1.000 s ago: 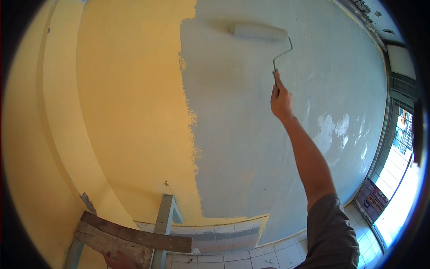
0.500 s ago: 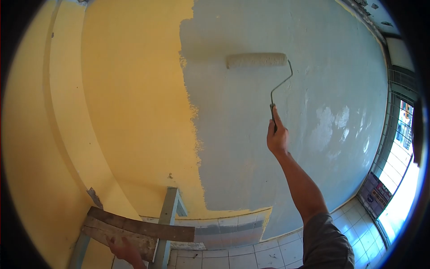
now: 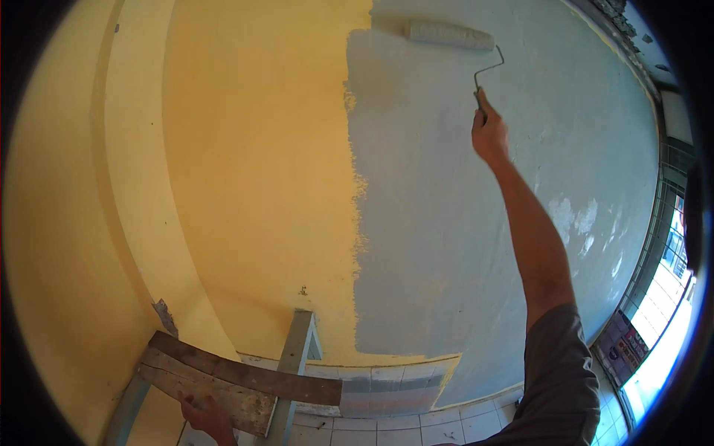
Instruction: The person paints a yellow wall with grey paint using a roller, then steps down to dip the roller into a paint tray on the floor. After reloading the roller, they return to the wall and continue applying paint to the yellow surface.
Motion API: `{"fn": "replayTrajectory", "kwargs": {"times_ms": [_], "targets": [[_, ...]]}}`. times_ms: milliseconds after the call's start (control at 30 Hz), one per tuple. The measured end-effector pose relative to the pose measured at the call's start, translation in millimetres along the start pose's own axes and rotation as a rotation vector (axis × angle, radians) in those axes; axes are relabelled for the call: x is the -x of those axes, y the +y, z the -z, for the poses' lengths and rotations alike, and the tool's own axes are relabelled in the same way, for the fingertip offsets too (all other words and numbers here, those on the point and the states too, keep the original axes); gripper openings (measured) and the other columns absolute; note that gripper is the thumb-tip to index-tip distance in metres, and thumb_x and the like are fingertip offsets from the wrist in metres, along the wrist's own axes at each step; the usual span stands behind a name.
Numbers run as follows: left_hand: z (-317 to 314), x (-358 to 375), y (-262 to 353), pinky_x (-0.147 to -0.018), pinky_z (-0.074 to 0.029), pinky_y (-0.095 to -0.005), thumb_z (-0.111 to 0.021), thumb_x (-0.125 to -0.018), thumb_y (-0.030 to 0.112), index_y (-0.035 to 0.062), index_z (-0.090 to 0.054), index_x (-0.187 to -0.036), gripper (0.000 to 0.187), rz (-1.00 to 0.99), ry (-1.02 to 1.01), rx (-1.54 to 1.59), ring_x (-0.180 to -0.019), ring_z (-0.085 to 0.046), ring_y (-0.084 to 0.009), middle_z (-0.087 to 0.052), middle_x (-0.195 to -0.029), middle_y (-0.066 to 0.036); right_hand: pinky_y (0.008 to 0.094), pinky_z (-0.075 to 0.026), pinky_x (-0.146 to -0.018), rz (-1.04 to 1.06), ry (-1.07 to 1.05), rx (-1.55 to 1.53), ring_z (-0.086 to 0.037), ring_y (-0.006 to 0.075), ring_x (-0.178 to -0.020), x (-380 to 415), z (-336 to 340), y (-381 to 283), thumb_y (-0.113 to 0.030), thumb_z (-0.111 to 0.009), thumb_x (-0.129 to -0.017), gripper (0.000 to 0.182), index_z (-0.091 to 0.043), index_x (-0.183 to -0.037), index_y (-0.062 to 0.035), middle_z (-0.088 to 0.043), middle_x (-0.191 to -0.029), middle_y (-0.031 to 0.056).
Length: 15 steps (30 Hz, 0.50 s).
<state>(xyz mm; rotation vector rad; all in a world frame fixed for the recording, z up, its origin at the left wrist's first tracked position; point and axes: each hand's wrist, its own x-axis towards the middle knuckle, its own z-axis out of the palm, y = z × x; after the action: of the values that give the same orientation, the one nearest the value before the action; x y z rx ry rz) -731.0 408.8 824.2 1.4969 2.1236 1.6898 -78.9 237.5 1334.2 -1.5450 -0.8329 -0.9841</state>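
Roller [image 3: 451,35] is high on the grey right part of the wall [image 3: 439,223], its handle [image 3: 477,97] gripped by the right hand [image 3: 491,137], arm [image 3: 534,238] outstretched, presumably for reach. Left hand [image 3: 210,420] lies at the near-left plank [image 3: 238,401], perhaps for balance; its grip cannot be told.

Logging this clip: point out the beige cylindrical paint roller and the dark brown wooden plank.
Beige cylindrical paint roller [image 3: 451,35]: head view, sleeve's middle.
Dark brown wooden plank [image 3: 242,374]: head view, face, mid-length.

Right arm [image 3: 537,241] high, grip [image 3: 491,136] closed.
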Motion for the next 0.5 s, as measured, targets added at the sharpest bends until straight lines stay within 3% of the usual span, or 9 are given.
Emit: {"fn": "replayTrajectory", "kwargs": {"times_ms": [167, 267, 400, 500], "targets": [[-26, -4, -21, -0.112, -0.042, -0.0488, -0.073, -0.093, 0.009, 0.0058, -0.038, -0.16, 0.076, -0.039, -0.002, -0.012, -0.129, -0.053, -0.0361, -0.054, -0.14, -0.018, 0.0496, -0.056, -0.089, 0.147, 0.061, 0.215, -0.073, 0.0412, -0.101, -55, 5, -18, -0.02, -0.049, -0.108, 0.054, -0.046, -0.161, -0.0234, -0.074, -0.117, 0.0239], [-21, -3, -13, -0.112, -0.041, -0.0494, -0.072, -0.092, 0.008, 0.0057, -0.038, -0.16, 0.076, -0.026, -0.019, 0.004, -0.13, -0.053, -0.036, -0.055, -0.139, -0.018, 0.0514, -0.056, -0.093, 0.035, -0.054, 0.204, -0.072, 0.043, -0.106, -30, 13, -16, -0.02, -0.048, -0.109, 0.055, -0.042, -0.163, -0.0245, -0.073, -0.122, 0.0242], [-16, -2, -12, -0.113, -0.041, -0.049, -0.072, -0.091, 0.006, 0.006, -0.038, -0.16, 0.077, -0.043, -0.025, 0.008, -0.13, -0.052, -0.036, -0.055, -0.138, -0.019, 0.053, -0.056, -0.091, -0.001, -0.073, 0.25, -0.072, 0.0446, -0.103, 13, 15, 0, -0.02, -0.047, -0.109, 0.055, -0.041, -0.164, -0.026, -0.075, -0.116, 0.0236], [-15, -2, -11, -0.112, -0.041, -0.0488, -0.072, -0.09, 0.004, 0.0061, -0.038, -0.16, 0.078, -0.031, -0.011, 0.014, -0.13, -0.053, -0.0363, -0.055, -0.138, -0.019, 0.0531, -0.056, -0.089, 0.04, -0.038, 0.249, -0.072, 0.0446, -0.101, 4, 11, 4, -0.019, -0.047, -0.109, 0.055, -0.042, -0.163, -0.0248, -0.075, -0.113, 0.0238]]}}
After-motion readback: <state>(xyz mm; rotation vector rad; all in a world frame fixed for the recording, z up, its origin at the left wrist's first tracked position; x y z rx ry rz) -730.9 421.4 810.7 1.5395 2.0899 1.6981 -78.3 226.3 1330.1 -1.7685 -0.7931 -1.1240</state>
